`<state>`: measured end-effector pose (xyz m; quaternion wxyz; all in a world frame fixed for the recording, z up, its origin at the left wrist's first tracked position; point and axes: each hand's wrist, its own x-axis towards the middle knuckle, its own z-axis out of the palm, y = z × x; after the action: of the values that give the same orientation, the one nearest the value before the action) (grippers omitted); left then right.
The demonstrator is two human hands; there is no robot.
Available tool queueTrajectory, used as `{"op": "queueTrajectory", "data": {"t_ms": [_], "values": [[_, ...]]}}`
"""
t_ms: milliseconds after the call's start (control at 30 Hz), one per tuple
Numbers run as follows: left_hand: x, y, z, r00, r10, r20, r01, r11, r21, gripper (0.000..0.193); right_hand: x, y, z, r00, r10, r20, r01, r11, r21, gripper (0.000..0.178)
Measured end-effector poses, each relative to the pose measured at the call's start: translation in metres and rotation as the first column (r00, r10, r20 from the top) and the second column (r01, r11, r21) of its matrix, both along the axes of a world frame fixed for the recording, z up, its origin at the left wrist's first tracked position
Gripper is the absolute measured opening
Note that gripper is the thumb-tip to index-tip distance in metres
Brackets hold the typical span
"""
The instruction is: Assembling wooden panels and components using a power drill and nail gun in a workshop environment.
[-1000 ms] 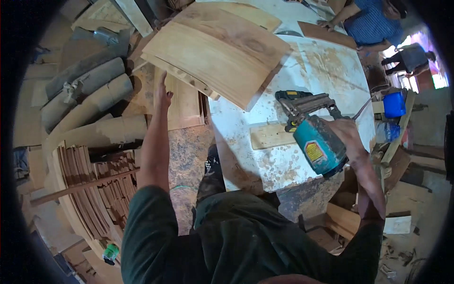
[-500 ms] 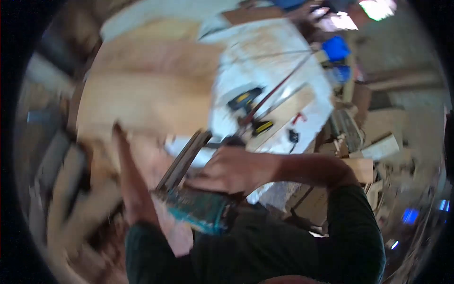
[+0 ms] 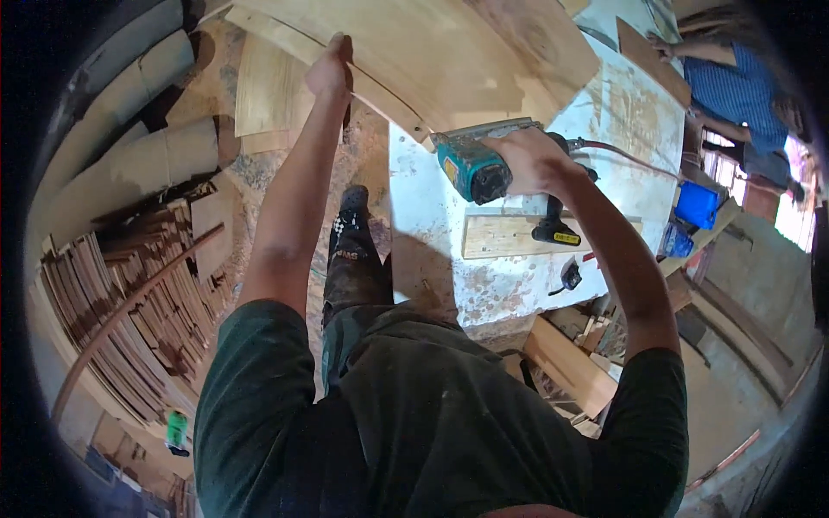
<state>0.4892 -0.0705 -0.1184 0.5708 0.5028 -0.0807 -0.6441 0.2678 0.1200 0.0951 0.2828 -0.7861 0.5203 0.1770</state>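
Note:
A teal, worn nail gun [image 3: 462, 171] is held by my right hand [image 3: 531, 160], whose fingers wrap around its handle. The gun's nose end lies at the near corner of a large pale wooden panel [image 3: 484, 65]; I cannot tell whether they touch. My left hand [image 3: 331, 71] is closed on the panel's near edge, farther left, where a narrow wooden strip [image 3: 384, 97] runs along it. A thin dark line shows between strip and panel. A reddish hose [image 3: 626, 154] trails right from behind my right hand.
Under my right forearm, a cordless drill [image 3: 554, 229] and a wooden board [image 3: 501, 237] lie on the white, stained table [image 3: 423, 198]. Another person [image 3: 734, 86] handles a brown board [image 3: 649, 60] at the far right. Stacked wood strips [image 3: 138, 328] stand at left; blue containers [image 3: 695, 205] at right.
My view has shifted. The nail gun, earlier close to my body, is now farther out at the panel's corner. My left hand has moved farther out along the panel edge.

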Motion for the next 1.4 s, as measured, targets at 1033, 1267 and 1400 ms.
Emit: {"op": "queueTrajectory", "data": {"t_ms": [1033, 1267, 1400], "values": [[0.009, 0.002, 0.011, 0.487, -0.501, 0.715, 0.338, 0.863, 0.375, 0.055, 0.026, 0.043, 0.043, 0.959, -0.244, 0.145, 0.241, 0.97, 0.038, 0.062], [-0.007, 0.013, 0.017, 0.862, -0.248, 0.443, 0.157, 0.96, 0.232, 0.051, 0.053, -0.055, 0.11, 0.806, -0.518, 0.288, 0.563, 0.82, -0.1, 0.03], [-0.002, 0.023, 0.026, 0.805, -0.264, 0.531, 0.123, 0.95, 0.286, 0.054, 0.118, -0.171, 0.117, 0.909, -0.064, 0.411, 0.236, 0.893, -0.384, 0.035]]}}
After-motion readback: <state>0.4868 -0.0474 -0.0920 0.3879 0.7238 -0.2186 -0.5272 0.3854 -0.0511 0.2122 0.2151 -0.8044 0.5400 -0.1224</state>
